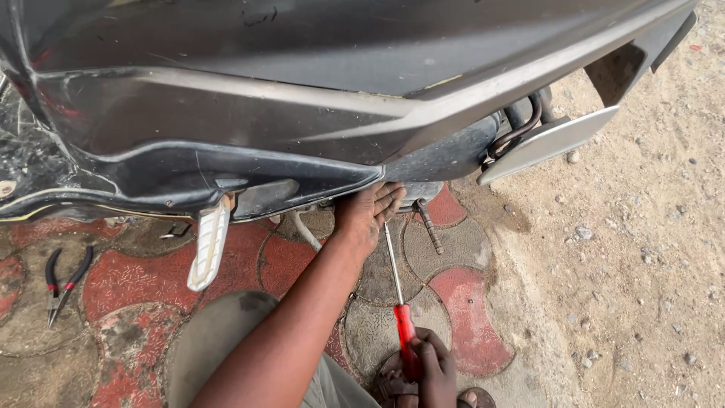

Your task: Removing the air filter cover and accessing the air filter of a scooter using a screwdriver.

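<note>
Head view. Person crouches beside a dark scooter (302, 113), looking down along its lower panel. Left hand (368, 211) reaches up under the panel edge, fingers curled against the underside by the shaft, apparently to steady or guide it; what it pinches, if anything, cannot be told. Right hand (430, 366) is closed around the red handle of a long screwdriver (398, 298), low near the person's knee (219, 332). The shaft angles up to the underside beside the left fingers; tip hidden there. The long reach likely suits a fastener tucked under the body.

A folded footrest (208, 242) hangs down left of the arm. Pliers (60, 283) with dark and red grips lie on the patterned paving (461, 302), well apart at the left, set aside within reach. Sandy ground (634, 249) to the right.
</note>
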